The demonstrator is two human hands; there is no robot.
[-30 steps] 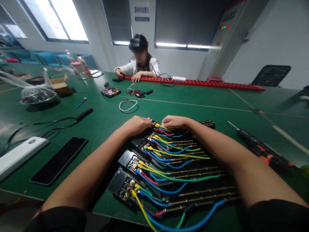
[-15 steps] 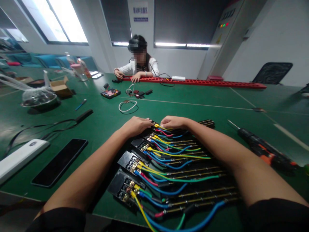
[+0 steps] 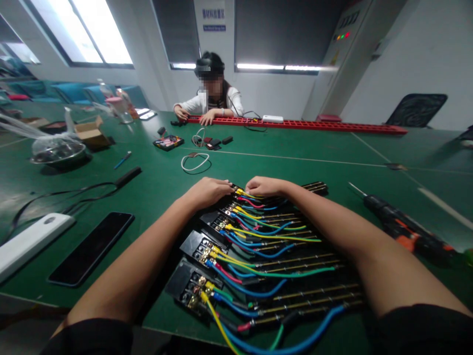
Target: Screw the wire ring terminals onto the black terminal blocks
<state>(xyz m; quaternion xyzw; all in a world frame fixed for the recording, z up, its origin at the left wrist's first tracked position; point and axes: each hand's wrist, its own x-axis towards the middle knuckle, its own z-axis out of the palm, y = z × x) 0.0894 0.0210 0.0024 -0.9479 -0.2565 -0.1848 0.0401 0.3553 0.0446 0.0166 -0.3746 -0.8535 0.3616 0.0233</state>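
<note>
I've got a green table (image 3: 314, 148), white wall (image 3: 424, 59) behind. Bright window (image 3: 99, 29) upper left, dark blinds (image 3: 277, 34) to its right, light (image 3: 258, 67) leaking underneath. Blue chairs (image 3: 74, 93) far left, black chair (image 3: 417, 109) far right.

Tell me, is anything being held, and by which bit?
The left grip seems to touch the left end of the farthest terminal block; the right grip is at its yellow wiring. Whether either truly holds on can't be told.

wall sign (image 3: 213, 14): "材料放置区", apparently (rest blurred)
</note>
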